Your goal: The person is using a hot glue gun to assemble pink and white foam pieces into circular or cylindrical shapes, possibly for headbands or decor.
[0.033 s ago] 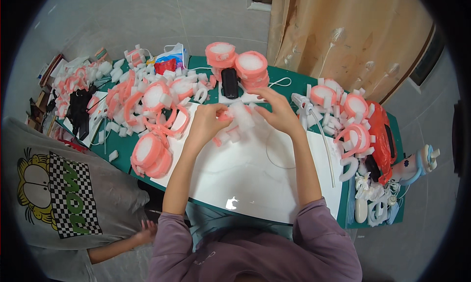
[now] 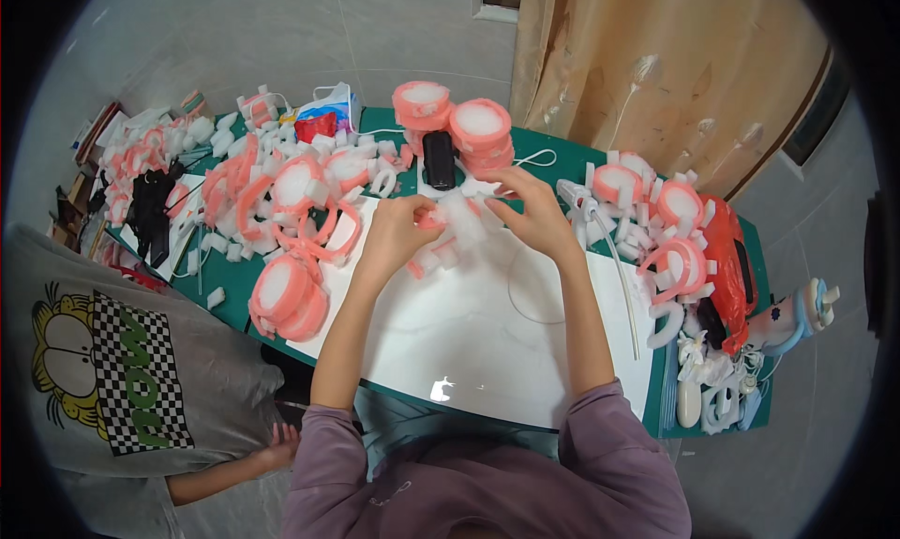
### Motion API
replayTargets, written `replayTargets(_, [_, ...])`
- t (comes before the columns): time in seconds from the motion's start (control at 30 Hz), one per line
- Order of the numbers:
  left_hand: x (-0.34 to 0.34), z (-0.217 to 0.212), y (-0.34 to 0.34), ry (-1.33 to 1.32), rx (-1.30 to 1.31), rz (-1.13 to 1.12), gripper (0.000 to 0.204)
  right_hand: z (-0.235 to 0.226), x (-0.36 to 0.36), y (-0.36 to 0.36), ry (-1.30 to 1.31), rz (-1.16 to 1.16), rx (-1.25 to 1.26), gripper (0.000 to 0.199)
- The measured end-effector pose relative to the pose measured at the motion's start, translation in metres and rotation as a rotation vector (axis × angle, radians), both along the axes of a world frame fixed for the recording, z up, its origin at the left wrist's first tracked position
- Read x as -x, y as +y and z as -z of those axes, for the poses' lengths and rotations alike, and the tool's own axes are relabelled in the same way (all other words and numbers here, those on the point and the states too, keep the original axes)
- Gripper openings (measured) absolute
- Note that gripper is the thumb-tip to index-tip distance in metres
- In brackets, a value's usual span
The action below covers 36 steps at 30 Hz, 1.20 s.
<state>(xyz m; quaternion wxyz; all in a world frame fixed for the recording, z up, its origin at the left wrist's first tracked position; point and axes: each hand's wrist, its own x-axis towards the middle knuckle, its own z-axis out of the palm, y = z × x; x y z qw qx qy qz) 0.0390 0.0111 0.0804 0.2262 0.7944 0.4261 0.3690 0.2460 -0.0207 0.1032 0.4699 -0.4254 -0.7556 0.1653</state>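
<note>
My left hand (image 2: 398,234) is closed, thumb and fingers pinching a pink foam piece (image 2: 431,220) above the white board (image 2: 459,333). A blurred white foam piece (image 2: 461,218) hangs between my two hands, against the pink one. My right hand (image 2: 532,216) is beside it with fingers curved and a gap between thumb and fingertips; whether the thumb touches the white foam, I cannot tell. Just below my left fingers lie more pink and white foam bits (image 2: 433,258). Beyond my hands a black oblong device (image 2: 439,160) stands against stacked pink foam rings with white centres (image 2: 480,131).
Heaps of pink rings and white foam blocks (image 2: 295,187) cover the green table's left side. On the right are a white glue gun (image 2: 579,202) with its cord, more foam rings (image 2: 680,202) and a red plastic bag (image 2: 727,258). A person in a grey shirt (image 2: 159,370) stands at my left.
The white foam piece between my hands has shifted slightly and is more blurred. My hands stay almost in the same place.
</note>
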Motion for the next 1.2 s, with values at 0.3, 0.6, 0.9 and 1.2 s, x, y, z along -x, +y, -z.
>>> replayTargets(0.3, [-0.012,-0.003,0.014,0.005,0.058,0.116,0.032,0.020,0.020,0.004,-0.082,0.121,-0.013,0.032])
replayTargets(0.6, [0.018,0.052,0.036,-0.410,0.306,0.662,0.056,0.023,0.019,0.007,-0.081,0.165,-0.081,0.033])
replayTargets(0.9, [0.024,0.088,0.045,-0.539,0.570,0.672,0.061,0.018,0.023,0.001,-0.135,0.146,0.043,0.033])
replayTargets(1.2, [0.024,0.096,0.043,-0.584,0.580,0.553,0.044,0.025,0.025,0.001,-0.150,0.164,0.028,0.033])
